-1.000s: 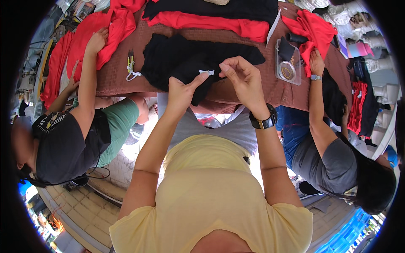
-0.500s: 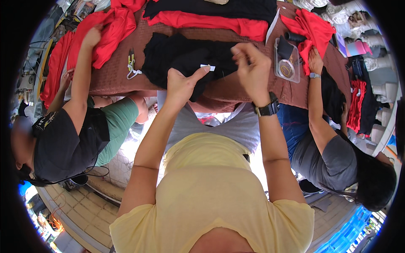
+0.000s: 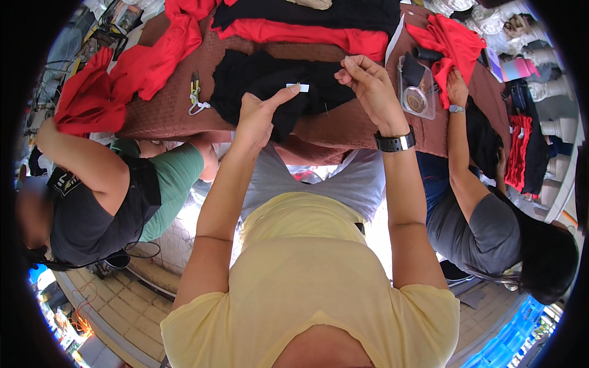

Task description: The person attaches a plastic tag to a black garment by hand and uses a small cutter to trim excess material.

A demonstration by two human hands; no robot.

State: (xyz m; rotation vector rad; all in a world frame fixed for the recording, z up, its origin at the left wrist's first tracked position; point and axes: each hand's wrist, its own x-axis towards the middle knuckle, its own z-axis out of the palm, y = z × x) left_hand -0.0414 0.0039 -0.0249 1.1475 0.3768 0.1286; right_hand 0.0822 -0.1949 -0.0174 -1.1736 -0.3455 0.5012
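A black garment [image 3: 242, 76] lies bunched on the table in front of me, its near part hanging over the edge. My left hand [image 3: 257, 116] grips that near part, thumb on top, with the thumb tip against a small white label [image 3: 301, 88]. Right of the label, my right hand [image 3: 374, 89] is raised above the garment's right end, thumb and forefinger pinched together. Whatever is in that pinch is too small to make out. A dark watch strap circles my right wrist.
Yellow-handled snips [image 3: 194, 86] with white cord lie left of the garment. To the right stands a clear plastic box [image 3: 402, 101] beside a black spool [image 3: 427, 54]. Folded red cloth [image 3: 307, 32] lies beyond. Co-workers sit on both sides, handling red cloth [image 3: 92, 98] and dark cloth [image 3: 485, 132].
My right hand has turned and risen slightly, its fingers now pinched. My left hand and the label have shifted a little left. The left co-worker has pulled red cloth toward themselves.
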